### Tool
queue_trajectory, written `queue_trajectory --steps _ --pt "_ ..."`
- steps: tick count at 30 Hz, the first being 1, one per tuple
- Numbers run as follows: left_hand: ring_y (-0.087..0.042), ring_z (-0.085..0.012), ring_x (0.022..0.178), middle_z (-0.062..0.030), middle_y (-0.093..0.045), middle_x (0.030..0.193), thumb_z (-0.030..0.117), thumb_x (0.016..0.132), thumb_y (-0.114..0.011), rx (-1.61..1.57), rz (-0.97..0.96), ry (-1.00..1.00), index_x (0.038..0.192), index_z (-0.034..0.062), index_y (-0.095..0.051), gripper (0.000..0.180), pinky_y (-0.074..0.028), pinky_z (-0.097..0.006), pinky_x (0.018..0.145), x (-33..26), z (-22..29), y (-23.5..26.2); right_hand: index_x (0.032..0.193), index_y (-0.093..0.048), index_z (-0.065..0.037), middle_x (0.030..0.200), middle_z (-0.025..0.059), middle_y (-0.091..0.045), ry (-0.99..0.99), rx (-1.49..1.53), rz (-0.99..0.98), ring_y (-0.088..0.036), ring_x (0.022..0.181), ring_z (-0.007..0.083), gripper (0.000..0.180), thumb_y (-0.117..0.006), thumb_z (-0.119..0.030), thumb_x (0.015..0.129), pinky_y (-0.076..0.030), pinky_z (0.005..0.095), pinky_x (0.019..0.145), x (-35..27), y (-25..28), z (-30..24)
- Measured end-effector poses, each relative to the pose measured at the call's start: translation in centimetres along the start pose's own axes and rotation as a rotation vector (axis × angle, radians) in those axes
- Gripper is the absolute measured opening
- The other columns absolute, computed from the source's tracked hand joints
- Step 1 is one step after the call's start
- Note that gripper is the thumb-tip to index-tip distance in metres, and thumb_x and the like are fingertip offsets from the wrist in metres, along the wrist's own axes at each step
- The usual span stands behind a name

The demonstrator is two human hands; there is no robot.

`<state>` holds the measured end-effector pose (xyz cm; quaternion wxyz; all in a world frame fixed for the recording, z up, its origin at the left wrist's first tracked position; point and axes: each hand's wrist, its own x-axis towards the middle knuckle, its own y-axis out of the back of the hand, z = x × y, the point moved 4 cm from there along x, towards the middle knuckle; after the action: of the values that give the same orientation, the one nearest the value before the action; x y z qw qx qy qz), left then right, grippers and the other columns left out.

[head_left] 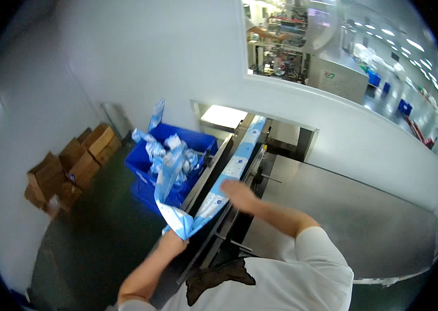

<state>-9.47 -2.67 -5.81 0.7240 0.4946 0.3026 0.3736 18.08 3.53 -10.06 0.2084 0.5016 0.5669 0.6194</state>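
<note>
A long strip of blue-and-white printed packaging film (237, 161) runs out of a wall opening and along a narrow conveyor (210, 181) toward me. At its near end my left hand (176, 240) is closed on the film, which bunches and folds around the fingers. From there a loose length of film rises to the blue crate (137, 158) on the left, where crumpled film (173, 155) is heaped. Over the strip, partway along the conveyor, is my right hand (238, 195). Motion smears its fingers, so whether it grips the film is unclear.
A flat metal table (333, 217) stands right of the conveyor, with short rods (270, 178) sticking out between them. Open cardboard boxes (68, 168) sit on the floor by the left wall. The white wall (162, 62) has a window onto machinery and another person's arm (268, 34).
</note>
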Motion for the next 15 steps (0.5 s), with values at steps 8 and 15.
queue_trajectory --steps 8,15 --pt "-0.056 -0.0262 0.105 -0.0155 -0.056 0.115 0.019 0.074 -0.071 -1.617 -0.023 0.306 0.122 -0.0004 -0.045 0.058 -0.043 -0.041 0.094 0.3 -0.9 4.9 0.097 -0.059 -0.004 0.096 0.0144 -0.061 -0.225 -0.013 -0.056 -0.059 0.092 0.0282 0.022 -0.046 -0.019 0.088 -0.048 0.0412 0.079 2.9 -3.5 4.0" --pt "-0.056 -0.0290 0.102 -0.0161 -0.057 0.113 0.039 0.090 -0.047 -2.581 0.680 0.002 0.118 0.0019 -0.047 0.047 -0.044 -0.043 0.089 13.3 -0.2 5.5 0.074 -0.061 -0.006 0.071 0.0138 -0.062 -0.334 -0.117 -0.142 -0.062 0.063 0.0317 0.035 -0.046 -0.033 0.089 -0.049 0.0427 0.055 0.5 -3.8 1.2"
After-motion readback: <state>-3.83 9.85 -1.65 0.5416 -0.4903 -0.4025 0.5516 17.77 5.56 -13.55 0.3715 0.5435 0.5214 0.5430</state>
